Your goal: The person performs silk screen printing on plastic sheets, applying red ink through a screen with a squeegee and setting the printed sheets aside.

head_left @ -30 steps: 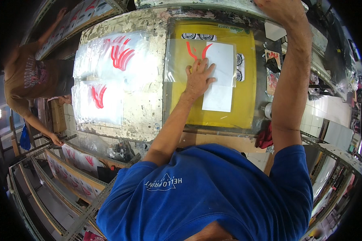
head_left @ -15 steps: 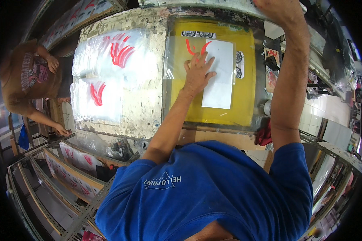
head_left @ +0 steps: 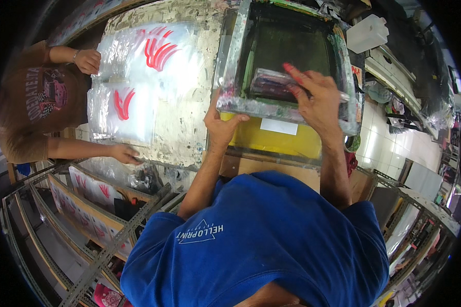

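A screen printing frame [head_left: 271, 108], smeared with ink and holding dark mesh, is lowered at a slant over the yellow board [head_left: 276, 145]. My left hand [head_left: 222, 125] grips the frame's near left corner, thumb along its near edge and fingers partly hidden behind it. In my right hand [head_left: 316, 98] is a squeegee [head_left: 271, 83], held across the near part of the mesh; red ink marks my fingertips. The near end of a white paper [head_left: 279, 126] shows below the frame, and the frame hides the rest.
To the left, clear plastic sheets with red strokes [head_left: 123, 105] lie on a paint-worn table [head_left: 182, 115]. A co-worker in a brown shirt [head_left: 51, 102] stands beyond, hands by the sheets. Drying racks [head_left: 87, 233] stand at lower left. A white jug [head_left: 368, 33] sits at upper right.
The screen frame has come down over the yellow board and paper. My left hand moved from the paper to the frame's corner; my right came back holding the squeegee. The co-worker's hands neared the sheets.
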Motion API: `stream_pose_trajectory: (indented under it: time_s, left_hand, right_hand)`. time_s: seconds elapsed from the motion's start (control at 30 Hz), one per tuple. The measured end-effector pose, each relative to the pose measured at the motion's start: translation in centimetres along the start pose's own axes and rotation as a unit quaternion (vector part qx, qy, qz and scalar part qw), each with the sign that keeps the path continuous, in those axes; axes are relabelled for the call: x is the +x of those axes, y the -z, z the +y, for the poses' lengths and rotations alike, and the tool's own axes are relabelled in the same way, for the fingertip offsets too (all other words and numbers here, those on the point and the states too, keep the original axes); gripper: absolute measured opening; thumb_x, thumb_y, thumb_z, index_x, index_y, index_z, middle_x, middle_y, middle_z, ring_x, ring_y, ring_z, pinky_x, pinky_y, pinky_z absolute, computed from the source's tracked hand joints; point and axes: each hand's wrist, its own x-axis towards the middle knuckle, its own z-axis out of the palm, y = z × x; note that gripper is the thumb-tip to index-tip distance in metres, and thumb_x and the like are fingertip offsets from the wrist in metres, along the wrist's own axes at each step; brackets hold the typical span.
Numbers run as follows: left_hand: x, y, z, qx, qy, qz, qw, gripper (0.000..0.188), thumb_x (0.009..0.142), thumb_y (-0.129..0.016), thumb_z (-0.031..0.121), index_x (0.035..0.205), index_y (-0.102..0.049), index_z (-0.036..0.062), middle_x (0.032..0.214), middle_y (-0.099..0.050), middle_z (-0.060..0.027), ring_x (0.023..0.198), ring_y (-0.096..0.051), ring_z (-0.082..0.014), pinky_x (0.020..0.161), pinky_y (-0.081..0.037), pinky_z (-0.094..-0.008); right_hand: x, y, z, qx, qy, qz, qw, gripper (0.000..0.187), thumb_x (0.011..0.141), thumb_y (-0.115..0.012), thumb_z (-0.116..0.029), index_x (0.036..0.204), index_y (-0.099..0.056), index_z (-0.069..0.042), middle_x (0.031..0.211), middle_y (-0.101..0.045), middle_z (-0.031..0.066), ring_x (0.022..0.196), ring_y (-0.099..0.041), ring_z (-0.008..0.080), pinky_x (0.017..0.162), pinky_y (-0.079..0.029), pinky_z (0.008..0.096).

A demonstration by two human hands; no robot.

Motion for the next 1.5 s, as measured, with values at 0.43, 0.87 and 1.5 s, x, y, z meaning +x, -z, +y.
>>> stream_pose_trajectory:
  time_s: [0.43,0.87,1.5]
  left_hand:
    - [-1.8,2.0,-5.3,0.411,-0.156,0.035,0.897,0.074,0.06,-0.091,0.033,0.121,-0.066,-0.0008,0.147,-0.045,-0.0216,0.131,-0.038,-0.0409,0.109,-0.03,-0.0523]
    - [-2.3,2.3,-5.8,0.377,-0.144,0.029,0.914,0.075,0.061,-0.087,0.023,0.129,-0.063,0.0013,0.141,-0.048,-0.0209,0.132,-0.036,-0.038,0.109,-0.029,-0.0484]
    - [2.3,-2.6,6.6,0.212,-0.272,0.137,0.929,0.071,0.074,-0.086,0.019,0.135,-0.057,-0.0047,0.115,-0.062,-0.0156,0.113,-0.047,-0.0329,0.103,-0.036,-0.0436]
  right_hand:
    - [-2.0,-10.6,7.5,-0.109,-0.044,-0.118,0.986,0.075,0.063,-0.079,-0.013,0.135,-0.061,-0.025,0.11,-0.06,0.0064,0.111,-0.051,0.0287,0.094,-0.032,0.0498]
    - [16.9,-14.4,23.0,-0.119,0.05,-0.035,0.991,0.059,0.077,-0.078,-0.03,0.134,-0.064,-0.034,0.123,-0.066,0.0047,0.115,-0.059,0.0301,0.093,-0.038,0.0495]
    - [5.4,6.6,-1.7,-0.02,-0.055,-0.093,0.994,0.058,0.076,-0.074,-0.002,0.131,-0.068,-0.021,0.113,-0.072,0.0121,0.104,-0.065,0.029,0.093,-0.048,0.0352]
